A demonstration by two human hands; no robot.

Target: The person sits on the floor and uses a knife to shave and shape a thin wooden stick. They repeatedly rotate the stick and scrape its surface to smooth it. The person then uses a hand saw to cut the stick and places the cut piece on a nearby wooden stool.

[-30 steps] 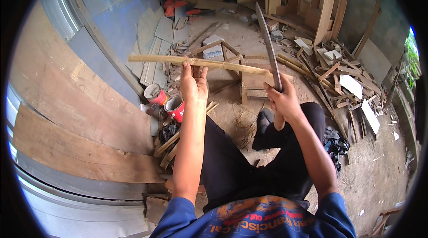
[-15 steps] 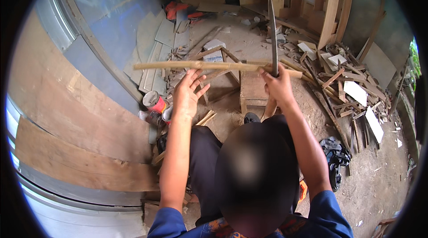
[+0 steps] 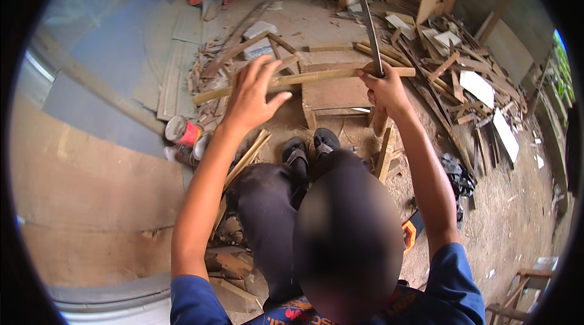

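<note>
My right hand [image 3: 387,89] is closed around the handle of a machete [image 3: 370,28], its long dark blade pointing up and away. A long, pale bamboo strip [image 3: 322,76] runs crosswise in front of me, and its right part passes through the same hand, against the blade's base. My left hand [image 3: 250,95] is open over the strip's left half, fingers spread and thumb apart; whether it touches the strip I cannot tell. Beyond my feet, under the strip, stands a low wooden stool [image 3: 340,94].
Scrap wood and white board pieces [image 3: 477,87] lie heaped at the right. A red-banded can [image 3: 182,131] stands by the left wall. More bamboo strips [image 3: 246,157] lie beside my left leg. An orange-and-black tool handle [image 3: 411,234] rests near my right thigh.
My left hand has turned from palm-up below the strip to over it. The strip's left end has dipped, and the machete now leans left. The view has tilted down, showing both feet.
</note>
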